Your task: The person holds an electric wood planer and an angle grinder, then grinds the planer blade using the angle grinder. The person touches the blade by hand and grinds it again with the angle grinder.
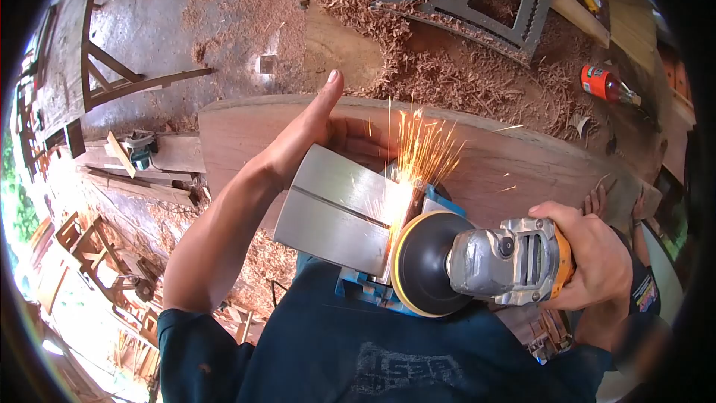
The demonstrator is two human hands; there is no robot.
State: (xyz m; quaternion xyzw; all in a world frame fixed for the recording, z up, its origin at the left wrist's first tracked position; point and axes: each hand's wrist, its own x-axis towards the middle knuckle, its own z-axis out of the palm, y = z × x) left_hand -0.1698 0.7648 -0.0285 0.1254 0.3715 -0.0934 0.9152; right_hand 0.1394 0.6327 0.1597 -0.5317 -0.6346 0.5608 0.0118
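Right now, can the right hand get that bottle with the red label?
Probably not: the right hand is wrapped around the grinder, and the wooden board lies between it and the bottle.

Shiny, smooth metal plate [332, 235]; matt disc [432, 265]; wooden board [514, 164]

My one camera sits on my head and faces forward and steeply down over my shirt [306, 351] to my left hand [317, 128] and right hand [597, 257] close below, its wide, rounded view dark at the corners.
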